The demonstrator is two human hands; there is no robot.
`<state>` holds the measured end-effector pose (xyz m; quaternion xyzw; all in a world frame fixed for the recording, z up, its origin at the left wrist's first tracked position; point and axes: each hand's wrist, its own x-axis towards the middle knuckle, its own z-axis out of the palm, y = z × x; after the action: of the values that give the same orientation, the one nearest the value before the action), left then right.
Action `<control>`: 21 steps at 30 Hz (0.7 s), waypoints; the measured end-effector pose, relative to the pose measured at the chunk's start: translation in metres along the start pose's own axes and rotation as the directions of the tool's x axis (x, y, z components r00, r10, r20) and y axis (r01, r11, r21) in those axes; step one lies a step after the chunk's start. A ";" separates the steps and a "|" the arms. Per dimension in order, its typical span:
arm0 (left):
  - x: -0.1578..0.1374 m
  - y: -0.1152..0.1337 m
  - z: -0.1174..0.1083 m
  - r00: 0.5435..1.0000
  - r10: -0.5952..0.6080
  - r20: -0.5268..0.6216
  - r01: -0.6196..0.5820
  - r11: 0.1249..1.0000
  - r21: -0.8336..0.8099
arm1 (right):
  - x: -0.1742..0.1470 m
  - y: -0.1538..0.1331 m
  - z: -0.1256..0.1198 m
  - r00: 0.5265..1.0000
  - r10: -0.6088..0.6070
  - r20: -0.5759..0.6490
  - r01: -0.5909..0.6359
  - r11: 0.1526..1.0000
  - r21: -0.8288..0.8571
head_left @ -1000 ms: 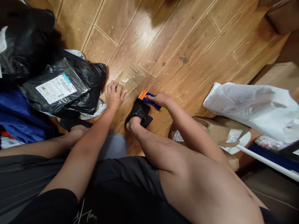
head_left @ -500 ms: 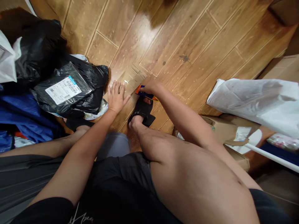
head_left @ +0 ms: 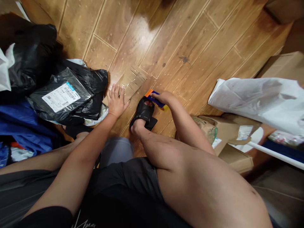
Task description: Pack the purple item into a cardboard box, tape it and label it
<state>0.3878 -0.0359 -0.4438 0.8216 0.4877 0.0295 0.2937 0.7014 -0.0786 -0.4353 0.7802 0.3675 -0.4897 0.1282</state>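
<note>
My left hand (head_left: 117, 103) lies flat with fingers spread on a flat piece of brown cardboard (head_left: 133, 81) on the floor. Shiny clear tape or film runs over the cardboard's far end. To the right, my right hand (head_left: 163, 98) is closed around a small dark blue thing with an orange end (head_left: 154, 96) and some yellow near the hand; its exact kind I cannot make out. It is held just above the toe of my black sandal (head_left: 144, 110), apart from the cardboard.
Left of the cardboard are black plastic parcels, one with a white label (head_left: 63, 96), and blue fabric (head_left: 26, 123). On the right lie a large white bag (head_left: 256, 101) and cardboard boxes (head_left: 225, 129). A grey-blue stool (head_left: 116, 152) is beneath me. The floor (head_left: 180, 41) is wood-patterned.
My right hand has drawn back to the right and slightly down with the blue and orange thing, away from the cardboard's edge. My left hand stays on the cardboard. The view has shifted slightly.
</note>
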 end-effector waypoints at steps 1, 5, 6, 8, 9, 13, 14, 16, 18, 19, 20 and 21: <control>0.000 0.000 0.000 1.000 0.000 -0.003 0.000 1.000 0.005 | -0.009 0.007 0.002 0.999 0.043 -0.034 -0.040 0.996 0.075; -0.001 0.001 0.001 1.000 0.004 -0.019 -0.004 1.000 0.013 | -0.042 0.008 0.022 0.996 0.015 -0.090 0.047 0.765 0.642; -0.001 0.001 0.002 1.000 0.007 -0.023 -0.007 1.000 0.015 | -0.046 0.000 0.028 0.996 -0.040 -0.083 0.089 0.639 0.764; -0.001 0.001 0.003 1.000 0.011 -0.028 -0.011 1.000 0.020 | -0.051 -0.023 0.041 0.990 -0.122 -0.069 0.110 0.368 0.923; -0.001 0.001 0.003 1.000 0.010 -0.028 -0.010 1.000 0.023 | -0.052 -0.036 0.047 0.988 -0.143 -0.059 0.098 0.288 0.953; -0.001 0.002 0.004 1.000 0.002 -0.020 -0.002 1.000 0.025 | -0.046 -0.081 0.068 0.993 -0.105 -0.053 0.069 0.151 0.986; -0.001 0.002 0.003 1.000 0.003 -0.018 -0.002 1.000 0.022 | -0.044 -0.086 0.071 0.995 -0.080 -0.062 0.073 0.149 0.986; -0.001 0.002 0.002 1.000 0.005 -0.016 -0.005 1.000 0.015 | -0.040 -0.091 0.077 0.995 -0.043 -0.094 0.100 0.178 0.979; -0.001 0.002 0.000 1.000 0.005 -0.021 -0.005 1.000 0.007 | -0.036 -0.091 0.082 0.990 -0.038 -0.137 0.142 0.221 0.965; -0.001 0.002 -0.001 1.000 0.004 -0.027 -0.004 1.000 0.001 | -0.033 -0.089 0.084 0.987 -0.045 -0.155 0.161 0.235 0.959; -0.002 0.001 -0.003 1.000 0.003 -0.032 -0.003 1.000 -0.005 | -0.031 -0.088 0.086 0.984 -0.053 -0.167 0.175 0.243 0.954; -0.003 0.001 -0.004 0.999 0.001 -0.036 -0.002 1.000 -0.013 | -0.028 -0.086 0.088 0.982 -0.059 -0.177 0.187 0.248 0.951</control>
<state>0.3859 -0.0368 -0.4391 0.8194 0.4921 0.0475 0.2902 0.5747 -0.0806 -0.4402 0.6898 0.0593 -0.5787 -0.4310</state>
